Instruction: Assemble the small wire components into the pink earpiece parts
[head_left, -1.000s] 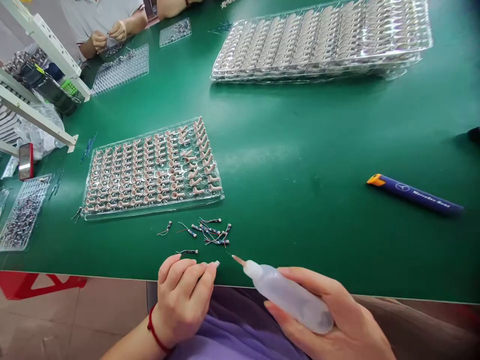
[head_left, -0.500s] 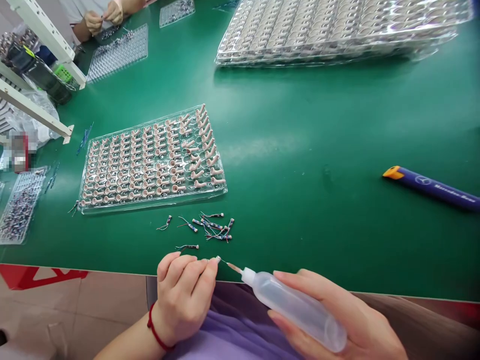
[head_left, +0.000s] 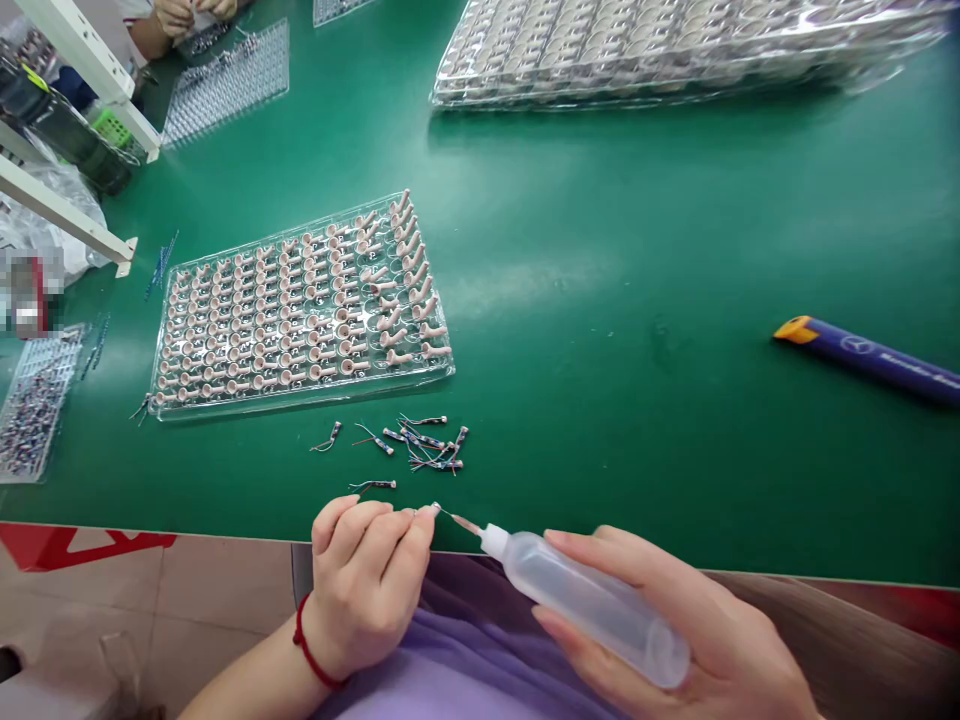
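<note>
My left hand [head_left: 375, 565], with a red cord at the wrist, is closed in a pinch at the table's front edge. Between thumb and forefinger shows the pale tip of a tiny electronic part [head_left: 436, 508]; the rest of it is hidden by the fingers. My right hand [head_left: 675, 610] is wrapped round a translucent squeeze bottle [head_left: 592, 605] with a white cap and a thin needle nozzle [head_left: 466, 524]. The needle points left, its end at or very close to the tiny part. Just beyond my left hand lie several small wired circuit boards [head_left: 424, 440].
A clear tray [head_left: 300, 405] of beige spoon-shaped pieces sits beyond the boards. Stacked trays [head_left: 615, 95] stand at the back, and a purple utility knife [head_left: 870, 355] lies right. At left are a shelf frame [head_left: 82, 225] and a parts tray [head_left: 37, 410]. Another person's hands [head_left: 176, 15] work at far left.
The whole view has shifted slightly, so the table things sit a little higher in the picture. Both hands keep their holds, the needle still at the tiny part.
</note>
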